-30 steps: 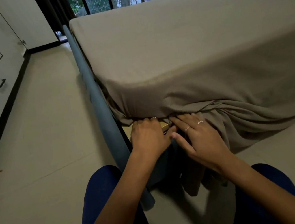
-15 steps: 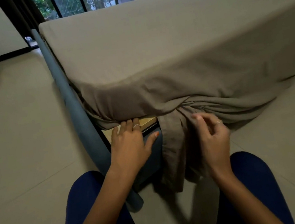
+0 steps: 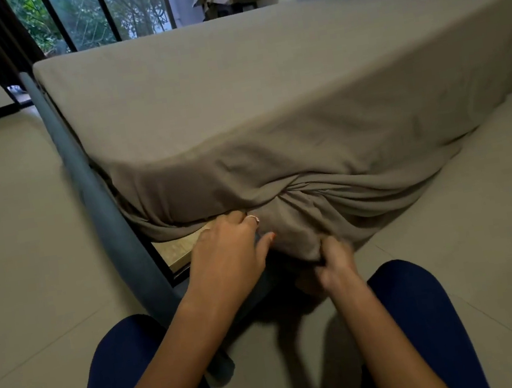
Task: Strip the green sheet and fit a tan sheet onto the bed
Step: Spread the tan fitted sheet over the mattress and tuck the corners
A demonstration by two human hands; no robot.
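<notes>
Tucking the tan sheet (image 3: 267,100) at the near corner of the bed is the step in hand, I judge: it already covers the whole mattress top across the middle of the frame, and no green sheet is in view. The loose corner bunches in twisted folds just right of centre, low on the mattress side. My right hand (image 3: 335,261) is clenched on the hanging end of that bunch, though it is blurred. My left hand (image 3: 227,253) lies with relaxed fingers against the sheet's lower edge where it meets the wooden slat (image 3: 178,249), the thumb spread toward the bunch.

Next, I think, the bunch must be pulled taut and pushed under the mattress, so the left hand has to lift or hold that edge open.

The blue bed frame rail (image 3: 104,221) runs diagonally from upper left down to bottom centre, close beside my left wrist and crowding that side. Bare floor (image 3: 483,227) at lower right gives room to draw the cloth out.
</notes>
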